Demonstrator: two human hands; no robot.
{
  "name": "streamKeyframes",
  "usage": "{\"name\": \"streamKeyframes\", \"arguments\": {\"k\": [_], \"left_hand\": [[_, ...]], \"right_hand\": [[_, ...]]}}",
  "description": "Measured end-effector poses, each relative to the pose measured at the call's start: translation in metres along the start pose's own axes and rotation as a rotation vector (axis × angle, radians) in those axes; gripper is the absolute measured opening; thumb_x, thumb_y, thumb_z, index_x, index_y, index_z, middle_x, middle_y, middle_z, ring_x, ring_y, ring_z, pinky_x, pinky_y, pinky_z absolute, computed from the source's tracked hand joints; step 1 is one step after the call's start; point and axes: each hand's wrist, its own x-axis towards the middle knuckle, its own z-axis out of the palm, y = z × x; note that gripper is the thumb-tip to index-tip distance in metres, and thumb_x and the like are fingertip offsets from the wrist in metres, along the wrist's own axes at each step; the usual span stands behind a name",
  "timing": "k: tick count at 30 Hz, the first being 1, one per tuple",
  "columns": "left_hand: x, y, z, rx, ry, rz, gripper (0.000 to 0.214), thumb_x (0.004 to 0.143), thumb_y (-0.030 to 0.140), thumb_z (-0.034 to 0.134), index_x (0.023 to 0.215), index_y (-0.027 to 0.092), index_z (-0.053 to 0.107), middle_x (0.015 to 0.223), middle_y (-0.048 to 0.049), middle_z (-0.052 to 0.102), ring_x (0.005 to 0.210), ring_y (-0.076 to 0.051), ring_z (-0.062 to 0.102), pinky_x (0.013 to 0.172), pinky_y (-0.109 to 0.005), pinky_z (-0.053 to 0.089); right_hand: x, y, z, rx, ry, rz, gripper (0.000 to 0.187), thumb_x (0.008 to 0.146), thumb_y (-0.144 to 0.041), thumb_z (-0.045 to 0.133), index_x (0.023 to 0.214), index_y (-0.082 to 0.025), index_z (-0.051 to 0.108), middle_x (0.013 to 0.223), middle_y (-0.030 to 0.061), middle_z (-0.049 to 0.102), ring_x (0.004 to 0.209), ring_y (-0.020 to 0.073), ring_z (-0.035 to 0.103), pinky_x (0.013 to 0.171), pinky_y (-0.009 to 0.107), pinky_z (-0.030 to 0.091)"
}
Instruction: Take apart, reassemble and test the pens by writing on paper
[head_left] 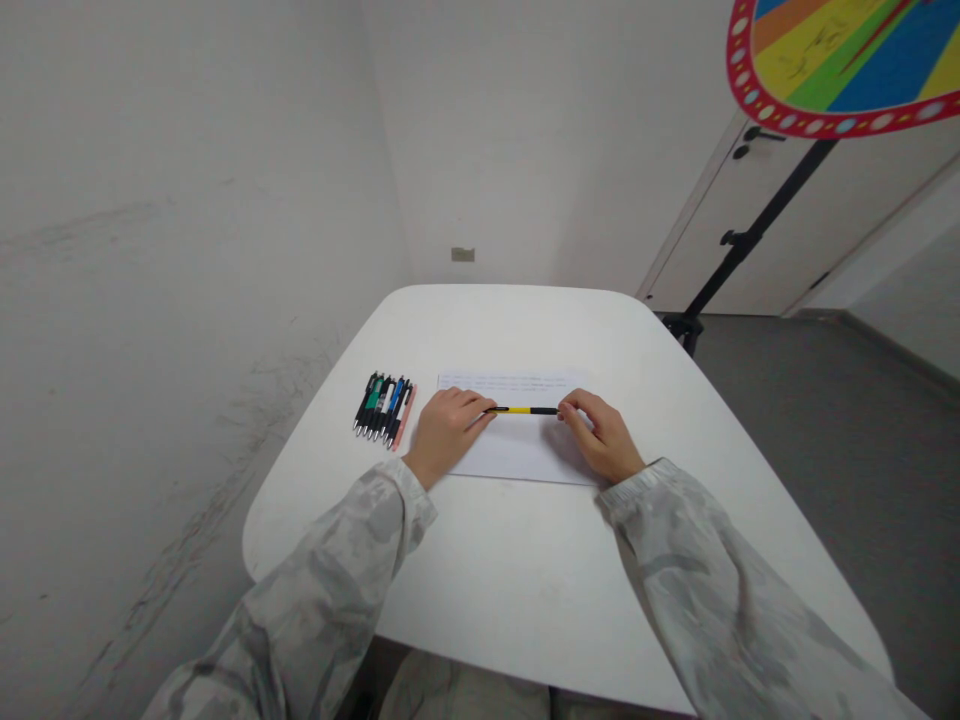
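Observation:
A yellow pen (517, 410) with a black grip lies level between my two hands, above a white sheet of paper (510, 462). My left hand (448, 425) pinches its left end between thumb and fingers. At the other end, the fingertips of my right hand (600, 435) are closed on the pen's tip, which they hide. Lines of writing run across the upper part of the sheet. Left of the paper, close to my left wrist, several pens (384, 408) lie side by side in a slanted row, black, green, white, blue and pinkish.
The white table (517, 560) has rounded corners and stands near the wall on the left. A multicoloured wheel (847, 60) on a black stand (757, 230) is at the right, in front of a door. A socket plate (463, 255) is on the far wall.

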Motion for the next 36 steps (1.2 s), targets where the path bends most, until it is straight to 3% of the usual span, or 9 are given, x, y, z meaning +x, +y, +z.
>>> {"name": "streamKeyframes", "arguments": {"k": [4,10,16,22,30,36], "left_hand": [[0.0006,0.0008,-0.0008,0.001,0.004,0.007,0.017,0.11,0.034,0.065,0.114,0.023,0.077,0.105,-0.0042,0.08,0.096,-0.023,0.069,0.086,-0.04,0.05],[-0.0001,0.0001,0.0001,-0.008,-0.006,-0.008,0.016,0.109,0.034,0.067,0.114,0.023,0.077,0.104,-0.0038,0.08,0.095,-0.023,0.069,0.086,-0.04,0.051],[0.0,0.0007,-0.0001,0.007,-0.021,-0.006,0.016,0.109,0.034,0.066,0.114,0.024,0.078,0.105,-0.0055,0.08,0.097,-0.023,0.07,0.086,-0.04,0.051],[-0.0004,0.0004,0.0005,-0.006,-0.01,-0.006,0.019,0.11,0.035,0.064,0.114,0.023,0.078,0.104,-0.0054,0.08,0.096,-0.023,0.07,0.087,-0.041,0.052],[0.0003,0.0002,-0.0004,-0.005,-0.013,0.004,0.019,0.11,0.036,0.063,0.114,0.024,0.078,0.104,-0.0059,0.08,0.095,-0.023,0.069,0.086,-0.041,0.052],[-0.0001,0.0004,0.0001,-0.006,-0.02,0.007,0.022,0.111,0.037,0.062,0.115,0.023,0.078,0.104,-0.0062,0.08,0.096,-0.023,0.069,0.087,-0.04,0.051]], "right_hand": [[0.0012,0.0029,-0.0002,-0.067,-0.009,-0.014,0.041,0.111,-0.039,0.046,0.074,-0.026,0.057,0.073,0.0042,0.064,0.077,0.0246,0.06,0.08,0.042,0.045],[-0.0009,-0.0004,-0.0003,0.007,0.044,-0.022,0.018,0.107,-0.037,0.054,0.095,-0.026,0.063,0.091,0.0049,0.07,0.088,0.0253,0.065,0.085,0.04,0.049],[0.0012,0.0002,-0.0009,-0.075,-0.017,-0.041,0.042,0.111,-0.036,0.046,0.071,-0.025,0.055,0.069,0.0028,0.06,0.073,0.0234,0.058,0.079,0.04,0.044],[-0.0008,-0.0026,-0.0008,0.016,0.03,-0.014,0.019,0.106,-0.037,0.054,0.094,-0.025,0.063,0.09,0.0047,0.071,0.087,0.0253,0.065,0.084,0.04,0.049],[0.0014,-0.0039,-0.0025,-0.044,-0.048,-0.013,0.045,0.112,-0.04,0.042,0.07,-0.026,0.052,0.069,0.0036,0.06,0.072,0.0235,0.057,0.078,0.041,0.045],[0.0001,-0.0048,-0.0022,0.014,-0.022,0.003,0.022,0.106,-0.039,0.052,0.094,-0.025,0.063,0.09,0.0052,0.071,0.089,0.0259,0.066,0.085,0.041,0.049]]}}
